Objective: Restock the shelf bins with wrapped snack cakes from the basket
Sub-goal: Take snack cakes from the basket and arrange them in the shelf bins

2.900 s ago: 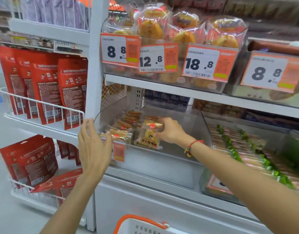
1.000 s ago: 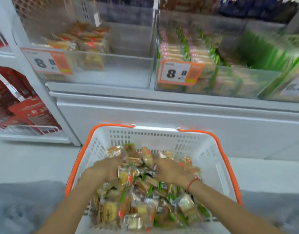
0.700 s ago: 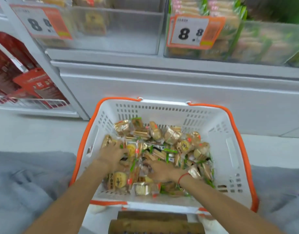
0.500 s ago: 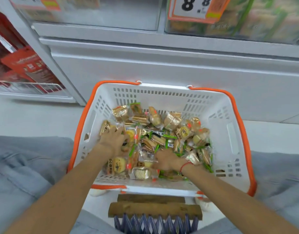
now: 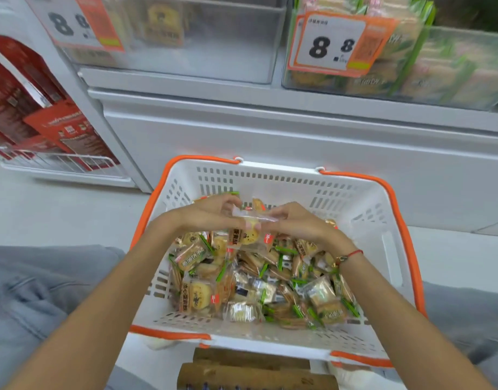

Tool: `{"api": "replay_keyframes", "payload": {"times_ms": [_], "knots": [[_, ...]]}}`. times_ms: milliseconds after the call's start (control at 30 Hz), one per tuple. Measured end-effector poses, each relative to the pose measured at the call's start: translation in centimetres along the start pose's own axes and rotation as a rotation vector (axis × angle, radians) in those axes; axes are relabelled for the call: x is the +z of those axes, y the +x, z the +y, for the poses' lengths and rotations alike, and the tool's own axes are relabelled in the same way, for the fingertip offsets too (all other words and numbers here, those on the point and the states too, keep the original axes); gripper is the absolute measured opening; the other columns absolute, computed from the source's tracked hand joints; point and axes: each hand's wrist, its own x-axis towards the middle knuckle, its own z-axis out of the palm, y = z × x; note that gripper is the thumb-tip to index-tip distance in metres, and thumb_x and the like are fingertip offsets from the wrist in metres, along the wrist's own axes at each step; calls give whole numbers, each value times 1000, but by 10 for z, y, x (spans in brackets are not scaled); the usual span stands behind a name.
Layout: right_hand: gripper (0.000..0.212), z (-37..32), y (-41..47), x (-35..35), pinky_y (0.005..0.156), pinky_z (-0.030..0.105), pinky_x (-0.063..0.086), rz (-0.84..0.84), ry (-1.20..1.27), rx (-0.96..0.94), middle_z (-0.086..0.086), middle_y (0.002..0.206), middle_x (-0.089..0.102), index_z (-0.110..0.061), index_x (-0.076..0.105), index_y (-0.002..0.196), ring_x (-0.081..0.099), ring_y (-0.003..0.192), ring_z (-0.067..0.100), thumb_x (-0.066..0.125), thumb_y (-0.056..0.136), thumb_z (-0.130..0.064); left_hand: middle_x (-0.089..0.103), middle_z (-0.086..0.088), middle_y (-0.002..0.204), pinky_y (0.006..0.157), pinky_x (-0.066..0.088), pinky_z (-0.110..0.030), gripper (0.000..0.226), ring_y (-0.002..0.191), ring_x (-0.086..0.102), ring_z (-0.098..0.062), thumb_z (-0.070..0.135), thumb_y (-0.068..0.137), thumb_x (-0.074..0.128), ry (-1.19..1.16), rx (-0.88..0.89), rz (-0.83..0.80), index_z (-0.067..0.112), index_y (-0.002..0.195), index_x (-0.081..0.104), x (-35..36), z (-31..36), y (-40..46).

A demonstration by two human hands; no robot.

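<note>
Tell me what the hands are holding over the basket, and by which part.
Both hands, left hand and right hand, pinch one wrapped snack cake by its clear top edge; it hangs above the basket.

1. Red snack pouches [image 5: 31, 119] at left, standing in a white wire rack [image 5: 59, 161], some tilted.
2. Orange/white price tag [image 5: 337, 43] reading 8.8, clipped at front of shelf, upper right.
3. 2nd price tag [image 5: 76, 21] upper left, partly cut off, blurred.
4. White cabinet base [image 5: 270, 142] below the shelf.
5. Light grey floor [image 5: 59, 215] at left.
6. Grey trouser fabric [image 5: 25, 291] at bottom left & right.
7. Wooden stool edge [image 5: 250, 372] at bottom centre.
</note>
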Motion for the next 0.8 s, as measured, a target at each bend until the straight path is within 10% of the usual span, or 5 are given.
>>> {"api": "replay_keyframes", "payload": {"times_ms": [200,567,800], "knots": [[28,-44,-12,-6,65,7,50,342,407,-134,-2,94,73,-17,67,111,68,82,0,72,85,-21,56,2,126,87,53,-21,37,107,63,-11,32,90,63,-335,76,91,23,126,55,-10,1,-11],[19,-91,-23,-25,65,25,51,672,-143,-455,-11,65,64,-33,69,82,59,64,6,81,75,-20,64,10,119,91,52,-24,37,103,64,-2,35,89,60,-612,251,239,30,125,58,-32,19,-29],[12,-181,-19,-60,69,20,51,530,-287,-592,-15,85,70,-26,71,94,62,81,-1,72,83,-29,72,5,105,88,53,-23,39,99,68,-13,37,81,62,-802,553,563,25,118,63,-74,50,-42]]}}
